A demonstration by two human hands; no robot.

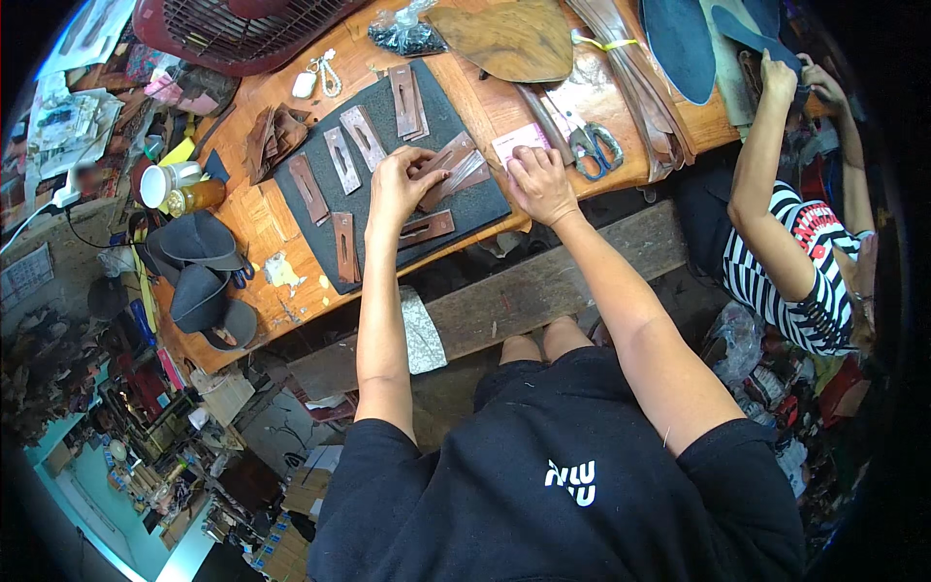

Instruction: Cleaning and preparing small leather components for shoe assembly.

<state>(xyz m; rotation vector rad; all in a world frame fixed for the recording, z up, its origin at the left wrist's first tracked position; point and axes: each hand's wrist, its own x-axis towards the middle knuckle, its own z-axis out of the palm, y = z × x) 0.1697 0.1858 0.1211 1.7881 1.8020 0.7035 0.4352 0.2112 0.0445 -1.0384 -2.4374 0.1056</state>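
Observation:
My left hand [396, 186] is closed, thumb and forefinger pinched together at the edge of a stack of brown leather pieces [454, 160]. What the pinch holds is too small to make out. Thin pale strips lie across that stack. My right hand [541, 184] has its fingers curled down over the lower edge of a pink card [519, 141]. Around my left hand, several narrow leather pieces with long slots, such as one brown piece [346, 247] and one paler piece [341, 160], are spread on a black mat [388, 121].
Blue-handled scissors [593, 150] and bundled leather strips [640, 107] lie right of the card. A wooden board [514, 39] is behind. A white cup [170, 182], an amber jar [197, 197] and dark curved pieces [199, 241] stand left. A co-worker [790, 252] handles dark material at right.

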